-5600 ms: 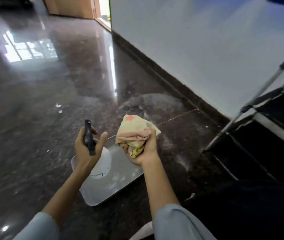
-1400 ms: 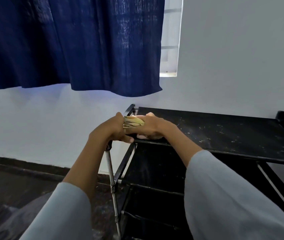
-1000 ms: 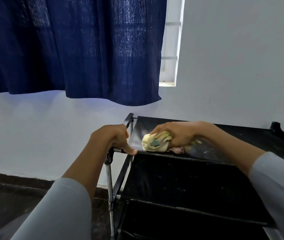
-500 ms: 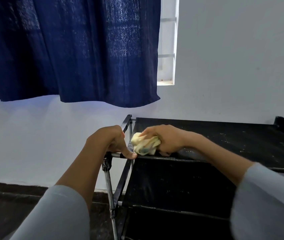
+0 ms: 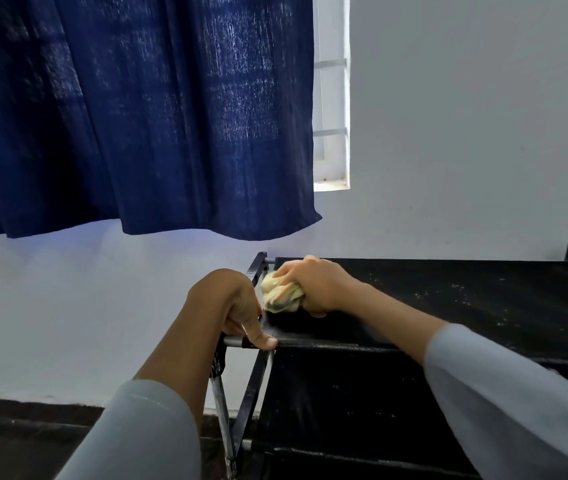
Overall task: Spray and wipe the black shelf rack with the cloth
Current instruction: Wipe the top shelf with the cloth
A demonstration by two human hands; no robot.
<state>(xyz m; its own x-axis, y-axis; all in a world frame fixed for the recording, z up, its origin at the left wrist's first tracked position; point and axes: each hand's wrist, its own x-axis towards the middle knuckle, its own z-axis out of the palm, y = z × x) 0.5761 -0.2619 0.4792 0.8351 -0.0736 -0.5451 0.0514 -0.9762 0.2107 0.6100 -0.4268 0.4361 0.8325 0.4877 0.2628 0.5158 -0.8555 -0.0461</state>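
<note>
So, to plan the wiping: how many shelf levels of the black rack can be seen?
3: the top shelf under the cloth, the middle shelf below it, and a lower one's edge at the frame bottom. More may be hidden below.
</note>
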